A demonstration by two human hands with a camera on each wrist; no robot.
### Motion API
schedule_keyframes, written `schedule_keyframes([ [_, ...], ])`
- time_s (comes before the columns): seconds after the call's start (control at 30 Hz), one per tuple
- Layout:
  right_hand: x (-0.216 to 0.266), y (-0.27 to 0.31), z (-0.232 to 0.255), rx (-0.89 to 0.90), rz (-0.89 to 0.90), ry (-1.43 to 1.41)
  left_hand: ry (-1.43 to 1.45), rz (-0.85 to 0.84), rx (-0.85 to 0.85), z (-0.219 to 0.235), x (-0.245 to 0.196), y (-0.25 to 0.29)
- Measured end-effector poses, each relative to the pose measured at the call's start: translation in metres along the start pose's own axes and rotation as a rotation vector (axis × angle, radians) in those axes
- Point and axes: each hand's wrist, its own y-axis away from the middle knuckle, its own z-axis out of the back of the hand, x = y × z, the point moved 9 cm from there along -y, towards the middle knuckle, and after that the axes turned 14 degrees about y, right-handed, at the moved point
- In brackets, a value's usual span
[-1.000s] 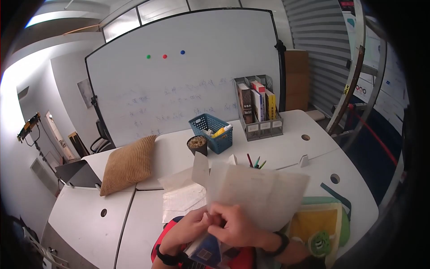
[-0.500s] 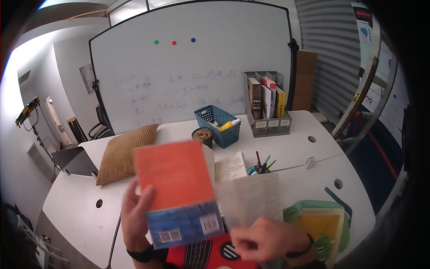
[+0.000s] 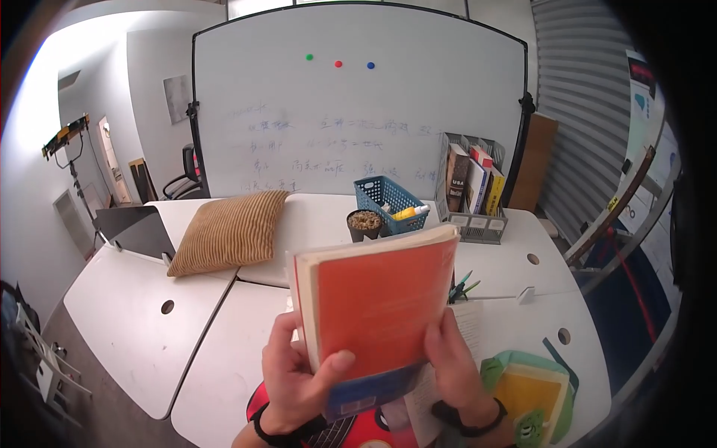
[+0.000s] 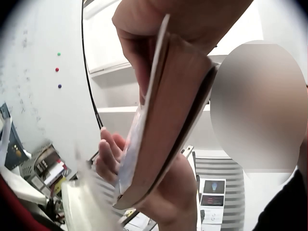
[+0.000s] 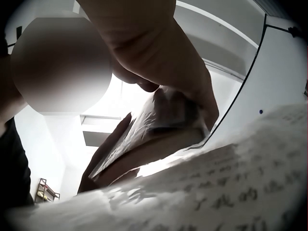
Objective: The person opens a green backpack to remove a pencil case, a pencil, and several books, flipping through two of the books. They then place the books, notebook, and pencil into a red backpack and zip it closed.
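Both hands hold up a thick book with an orange cover and a blue lower band. On its left side the left hand grips it, thumb on the cover. The right hand holds the right edge. Seen from the left wrist, the book's page edges stand between the left hand and the right hand. Close to the right wrist camera is a handwritten sheet, below the right hand. Handwritten paper also shows behind the right hand.
A brown cushion, small pot, blue basket and grey book rack stand along the table's back. Pens are behind the book. A green and yellow pouch lies at right, a red item below the hands.
The book has moved right and turned, showing its page edges. The right hand has come from the loose paper onto the book's right side. The head view has shifted left.
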Motion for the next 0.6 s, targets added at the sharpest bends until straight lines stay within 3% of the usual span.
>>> schedule_keyframes([
  [0.13, 0.004, -0.003, -0.01, 0.181, 0.102, -0.598, -0.04, -0.177, 0.027, 0.012, 0.019, 0.002],
  [0.23, 0.012, 0.001, -0.016, 0.222, 0.053, -0.6, 0.098, 0.241, 0.061, 0.011, 0.051, -0.005],
  [0.3, 0.012, 0.003, -0.018, 0.221, 0.056, -0.536, 0.493, 0.467, 0.09, 0.002, 0.063, -0.003],
  [0.33, 0.013, 0.003, -0.019, 0.218, 0.064, -0.495, 0.403, 0.453, -0.016, 0.011, 0.069, 0.002],
  [0.43, 0.011, 0.004, -0.02, 0.2, 0.094, -0.351, 0.041, 0.152, -0.002, -0.002, 0.06, -0.003],
  [0.5, 0.01, 0.003, -0.019, 0.179, 0.115, -0.251, 0.388, 0.366, -0.025, -0.013, 0.063, -0.002],
  [0.53, 0.009, 0.003, -0.018, 0.168, 0.125, -0.204, 0.598, 0.416, -0.147, -0.007, 0.071, 0.0],
  [0.6, 0.009, 0.0, -0.015, 0.149, 0.142, -0.12, 0.338, 0.229, -0.045, 0.001, 0.049, -0.008],
])
